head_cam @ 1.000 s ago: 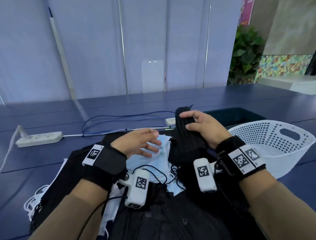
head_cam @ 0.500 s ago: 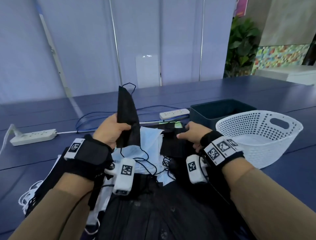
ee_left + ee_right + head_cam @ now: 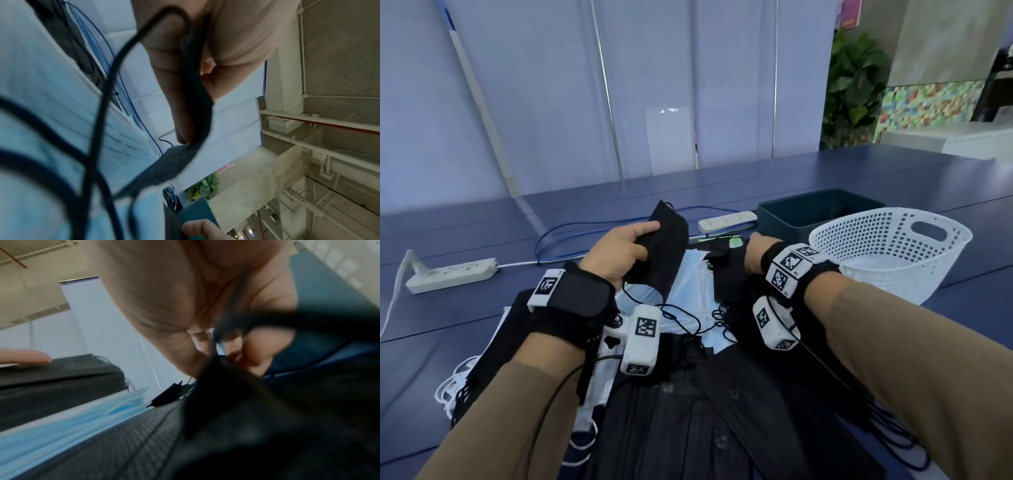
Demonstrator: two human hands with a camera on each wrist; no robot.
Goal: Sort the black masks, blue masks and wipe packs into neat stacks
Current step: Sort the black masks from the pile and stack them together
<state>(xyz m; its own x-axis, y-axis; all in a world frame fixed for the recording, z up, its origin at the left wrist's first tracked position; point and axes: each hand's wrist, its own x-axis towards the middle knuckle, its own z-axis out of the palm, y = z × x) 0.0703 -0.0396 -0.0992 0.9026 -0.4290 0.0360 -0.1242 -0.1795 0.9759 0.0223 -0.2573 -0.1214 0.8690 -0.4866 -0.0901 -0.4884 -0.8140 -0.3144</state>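
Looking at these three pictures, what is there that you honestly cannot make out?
- Right hand fingers: in the head view they are hidden behind the wrist; the right wrist view is blurred, so what they hold is unclear.
- Wipe packs: only a green edge shows past the black masks; too small to identify.
- Dark bin contents: its wall hides them.
- Black mask in the left hand: blurred in the left wrist view.

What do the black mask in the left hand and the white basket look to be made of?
Black mask: looks like thin, matte non-woven fabric; it is pleated and droops limply where the left hand grips it, with a thin cord ear loop. White basket: probably moulded plastic, smooth with a slight sheen; rigid perforated walls and a cut-out handle.
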